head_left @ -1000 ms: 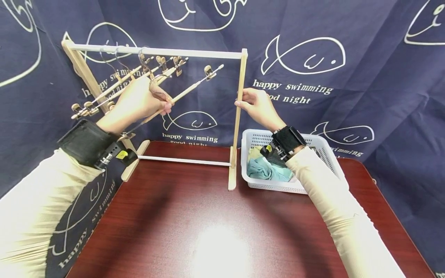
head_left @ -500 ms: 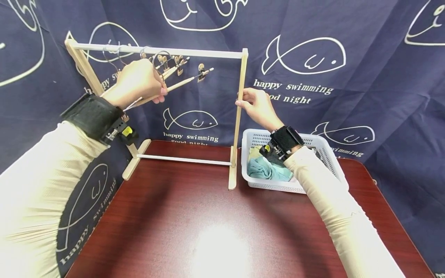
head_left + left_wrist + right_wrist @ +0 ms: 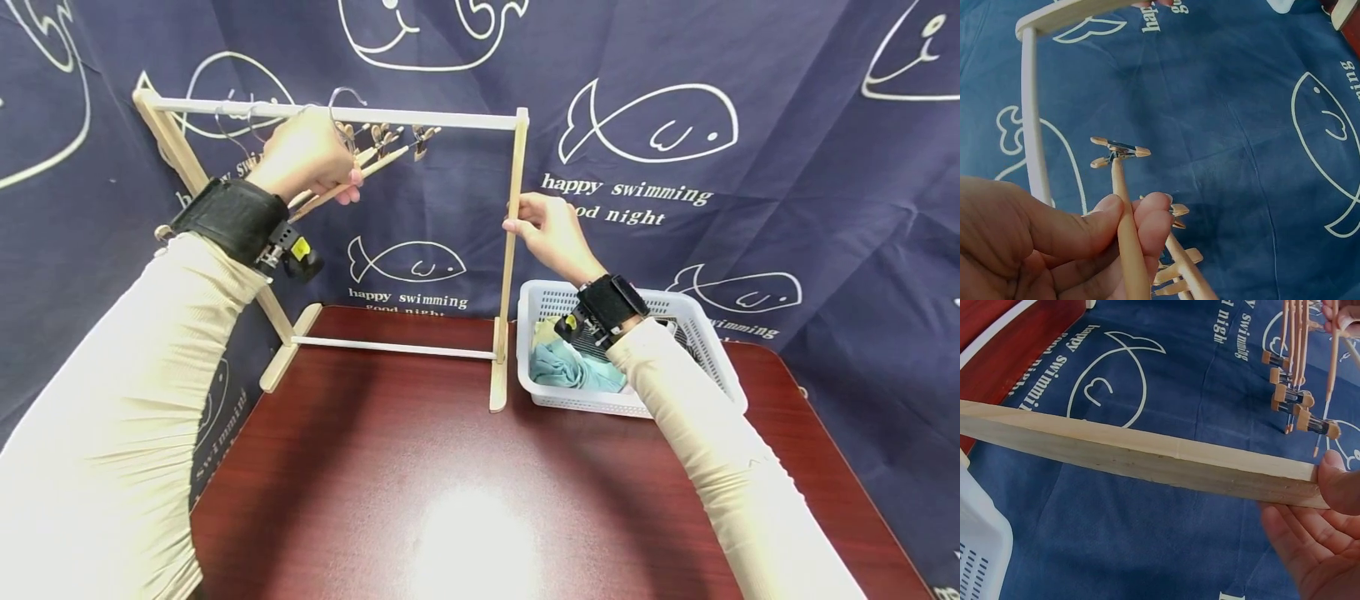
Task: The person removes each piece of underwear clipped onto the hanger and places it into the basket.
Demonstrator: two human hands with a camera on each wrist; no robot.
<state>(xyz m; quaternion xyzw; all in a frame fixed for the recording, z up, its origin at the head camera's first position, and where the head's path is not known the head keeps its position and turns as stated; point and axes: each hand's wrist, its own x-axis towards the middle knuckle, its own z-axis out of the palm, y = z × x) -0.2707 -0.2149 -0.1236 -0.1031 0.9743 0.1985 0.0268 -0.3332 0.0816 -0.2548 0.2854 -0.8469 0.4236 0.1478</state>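
Observation:
My left hand point(image 3: 311, 154) pinches the wooden bar of a clip hanger point(image 3: 1126, 231) between thumb and fingers. The metal hook point(image 3: 347, 100) of this hanger rises just above the rack's white top rail point(image 3: 442, 118); whether it rests on the rail I cannot tell. A clip point(image 3: 1116, 152) sits at the far end of its bar. Beside it, several other clip hangers point(image 3: 1294, 356) hang to the left, partly hidden behind my hand. My right hand point(image 3: 555, 233) holds the right wooden post point(image 3: 1166, 456) of the rack, thumb on one side and fingers on the other.
Right of the rack stands a white perforated basket point(image 3: 577, 402) with folded teal cloth point(image 3: 573, 367) and other fabric inside. The rack's feet point(image 3: 498, 387) stand on a dark red table point(image 3: 360, 467). A blue fish-print curtain point(image 3: 637, 50) hangs close behind.
My left hand has raised the clip hanger and brought its hook up to the top rail, its bar shifting left and up. My right hand has stayed on the post.

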